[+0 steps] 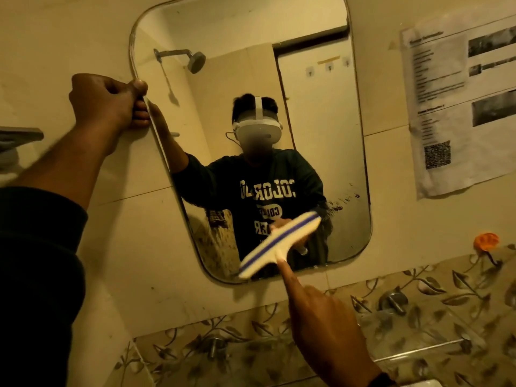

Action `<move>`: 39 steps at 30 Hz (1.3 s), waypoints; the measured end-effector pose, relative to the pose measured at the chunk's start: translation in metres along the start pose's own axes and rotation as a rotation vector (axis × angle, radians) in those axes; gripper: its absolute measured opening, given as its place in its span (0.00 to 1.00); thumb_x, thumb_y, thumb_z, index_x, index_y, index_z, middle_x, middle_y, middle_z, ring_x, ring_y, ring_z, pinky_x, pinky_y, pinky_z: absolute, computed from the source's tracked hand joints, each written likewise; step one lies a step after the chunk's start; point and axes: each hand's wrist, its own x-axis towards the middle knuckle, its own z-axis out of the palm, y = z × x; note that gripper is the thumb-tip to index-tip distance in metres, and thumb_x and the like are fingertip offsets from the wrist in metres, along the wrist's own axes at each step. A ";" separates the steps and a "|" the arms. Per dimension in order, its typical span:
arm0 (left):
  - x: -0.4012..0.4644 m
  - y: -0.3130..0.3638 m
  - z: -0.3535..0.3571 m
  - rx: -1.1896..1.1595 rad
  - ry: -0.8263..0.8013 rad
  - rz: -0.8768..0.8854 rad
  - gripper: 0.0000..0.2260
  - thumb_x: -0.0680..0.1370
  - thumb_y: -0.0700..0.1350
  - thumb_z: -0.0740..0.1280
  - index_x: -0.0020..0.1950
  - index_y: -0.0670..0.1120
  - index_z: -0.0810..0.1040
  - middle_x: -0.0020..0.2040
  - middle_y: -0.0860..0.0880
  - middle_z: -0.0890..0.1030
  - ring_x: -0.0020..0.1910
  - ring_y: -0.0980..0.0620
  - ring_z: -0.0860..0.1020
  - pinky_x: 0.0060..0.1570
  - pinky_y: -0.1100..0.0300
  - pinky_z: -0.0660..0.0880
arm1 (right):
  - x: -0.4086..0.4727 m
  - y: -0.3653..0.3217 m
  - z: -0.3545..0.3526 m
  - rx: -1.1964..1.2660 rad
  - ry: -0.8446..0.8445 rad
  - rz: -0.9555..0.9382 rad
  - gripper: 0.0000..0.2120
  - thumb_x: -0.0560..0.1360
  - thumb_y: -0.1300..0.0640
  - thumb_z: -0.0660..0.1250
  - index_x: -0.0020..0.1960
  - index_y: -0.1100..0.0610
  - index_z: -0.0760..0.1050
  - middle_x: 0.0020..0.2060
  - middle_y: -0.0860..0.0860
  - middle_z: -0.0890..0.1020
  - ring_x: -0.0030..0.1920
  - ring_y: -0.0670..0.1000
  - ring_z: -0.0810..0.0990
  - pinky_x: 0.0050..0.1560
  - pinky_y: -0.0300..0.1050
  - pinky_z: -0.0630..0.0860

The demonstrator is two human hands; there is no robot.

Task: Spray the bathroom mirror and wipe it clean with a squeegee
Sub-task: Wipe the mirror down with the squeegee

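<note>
Squeegee (279, 244) lies against the lower part of the mirror (321, 135), low centre of frame; its long axis runs diagonally from lower left to upper right, blue stripe along the blade. We hold its handle in our right hand (324, 328), index finger stretched along the stem; the handle itself is hidden under the hand. Left hand (109, 101), upper left, has fingers curled round the mirror's left edge. Printed sheet (460, 107) at upper right is too blurred to read.
</note>
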 end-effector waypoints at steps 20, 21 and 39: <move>-0.008 0.004 -0.003 0.044 -0.023 0.016 0.06 0.79 0.46 0.70 0.42 0.49 0.79 0.40 0.47 0.83 0.32 0.55 0.83 0.32 0.65 0.80 | 0.064 -0.040 -0.046 0.008 0.186 -0.090 0.36 0.81 0.55 0.57 0.77 0.44 0.35 0.40 0.47 0.78 0.33 0.47 0.76 0.31 0.44 0.78; -0.008 0.003 -0.002 0.042 -0.025 0.015 0.06 0.79 0.46 0.70 0.42 0.48 0.79 0.40 0.47 0.83 0.33 0.55 0.83 0.33 0.64 0.81 | 0.053 -0.032 -0.036 -0.002 0.154 -0.086 0.39 0.81 0.54 0.58 0.76 0.43 0.31 0.41 0.47 0.78 0.32 0.46 0.75 0.31 0.42 0.76; -0.017 -0.004 -0.004 0.052 -0.036 0.085 0.09 0.79 0.43 0.70 0.55 0.40 0.81 0.46 0.44 0.84 0.41 0.50 0.85 0.44 0.57 0.83 | 0.056 -0.075 -0.017 -0.093 0.132 -0.162 0.42 0.70 0.58 0.73 0.78 0.51 0.55 0.29 0.47 0.74 0.21 0.45 0.65 0.19 0.36 0.56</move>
